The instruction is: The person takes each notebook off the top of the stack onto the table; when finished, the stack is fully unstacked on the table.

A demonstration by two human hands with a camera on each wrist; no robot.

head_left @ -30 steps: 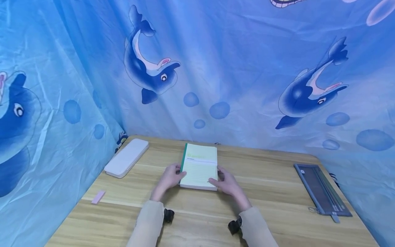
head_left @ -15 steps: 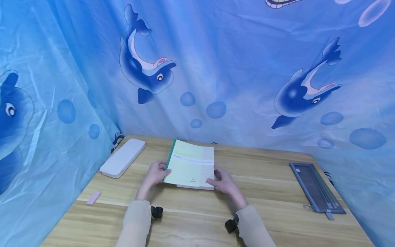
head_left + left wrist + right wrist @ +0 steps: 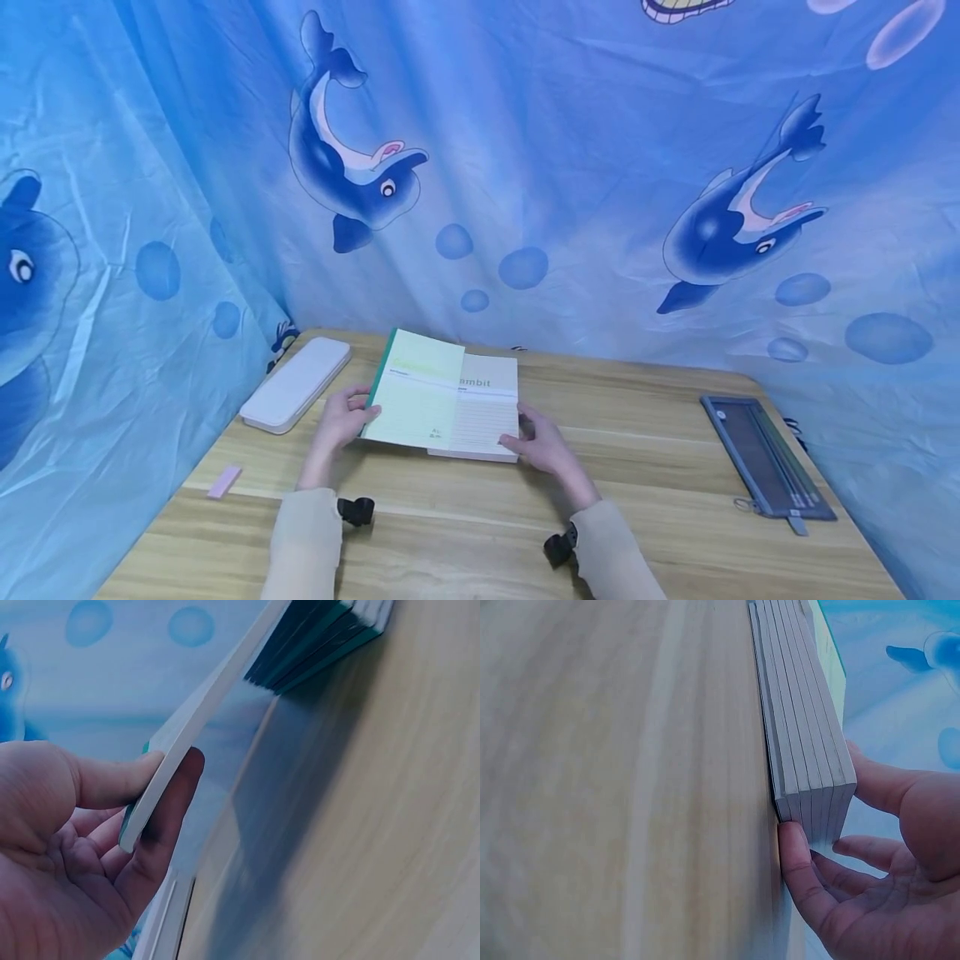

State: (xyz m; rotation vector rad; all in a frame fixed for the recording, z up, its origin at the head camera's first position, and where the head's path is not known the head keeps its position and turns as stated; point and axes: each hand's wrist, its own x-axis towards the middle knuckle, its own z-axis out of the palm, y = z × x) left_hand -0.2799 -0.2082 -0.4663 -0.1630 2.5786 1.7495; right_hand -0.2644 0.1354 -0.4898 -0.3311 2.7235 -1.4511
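My left hand [image 3: 341, 422] pinches a pale green notebook [image 3: 417, 393] by its dark green spine edge, thumb on top and fingers beneath. In the left wrist view this notebook [image 3: 187, 724] slants above the table, its spine side raised. Its right part overlaps a stack of notebooks [image 3: 489, 421], whose top cover is whitish with lines. My right hand [image 3: 544, 443] grips the stack's right side near the front corner. In the right wrist view the thumb is at the top of the stack [image 3: 806, 712], and a fingertip reaches its bottom edge by the table.
A white case [image 3: 298, 385] lies at the back left, with a small pink eraser-like block [image 3: 224, 482] in front of it. At the right is a dark mesh zip pouch [image 3: 768, 458] holding pencils. A blue dolphin-print curtain [image 3: 570, 208] borders the wooden table [image 3: 465, 533].
My left hand has drawn the top notebook leftward and up off the stack, uncovering the whitish cover below. The right hand stays at the stack's side. The head view has shifted slightly.
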